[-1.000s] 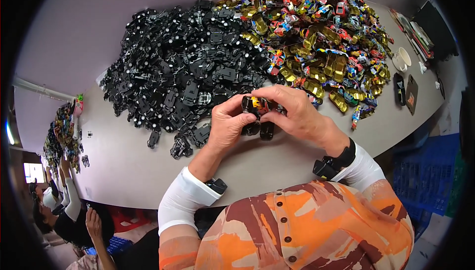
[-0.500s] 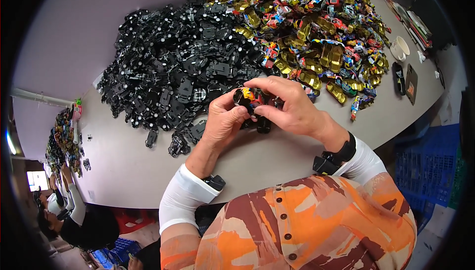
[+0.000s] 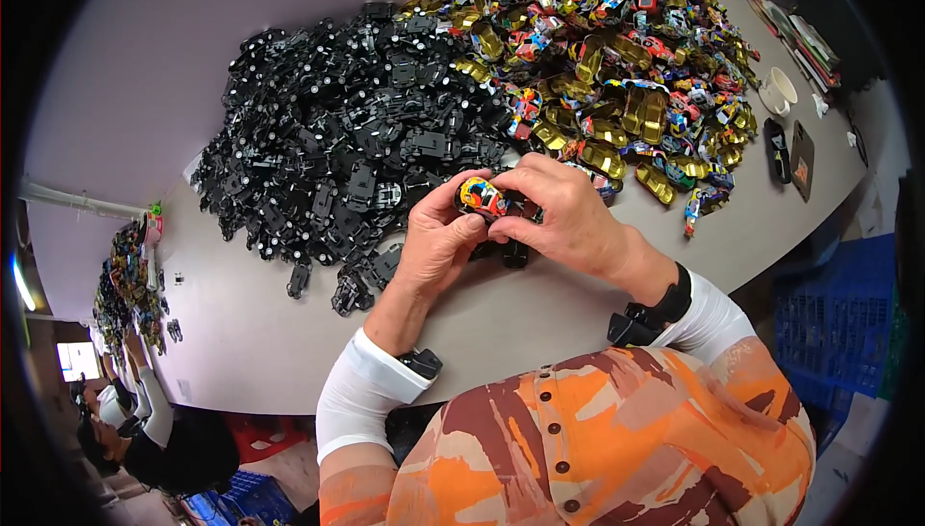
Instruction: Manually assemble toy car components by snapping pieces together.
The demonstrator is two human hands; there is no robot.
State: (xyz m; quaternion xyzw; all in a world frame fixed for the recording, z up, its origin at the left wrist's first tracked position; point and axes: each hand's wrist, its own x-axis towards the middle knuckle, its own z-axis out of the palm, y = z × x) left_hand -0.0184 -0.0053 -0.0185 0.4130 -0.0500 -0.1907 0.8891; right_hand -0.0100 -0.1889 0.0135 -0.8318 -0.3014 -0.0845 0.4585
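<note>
My left hand (image 3: 424, 242) grips a small toy car (image 3: 482, 197), its red, yellow and blue patterned top facing up. The fingers of my right hand (image 3: 568, 213) close on the car's right end, where something dark shows between them. Just beneath my hands, near the tabletop, part of a black piece (image 3: 515, 254) is visible. Ahead and to the left lies a big heap of black toy car chassis (image 3: 361, 126) with small wheels. Ahead and to the right, a heap of bright and gold toy car bodies (image 3: 646, 107) touches it.
On the right of the grey table (image 3: 279, 343) are a white cup (image 3: 779, 91), a black object (image 3: 778, 150), a flat dark phone-like item (image 3: 802, 162) and stacked papers (image 3: 800, 44). Blue crates (image 3: 833, 319) stand below its right edge. Another person (image 3: 178, 449) works at far left.
The toy car has turned so its colourful top shows more fully. My right fingers have shifted along it, and both hands stay close together.
</note>
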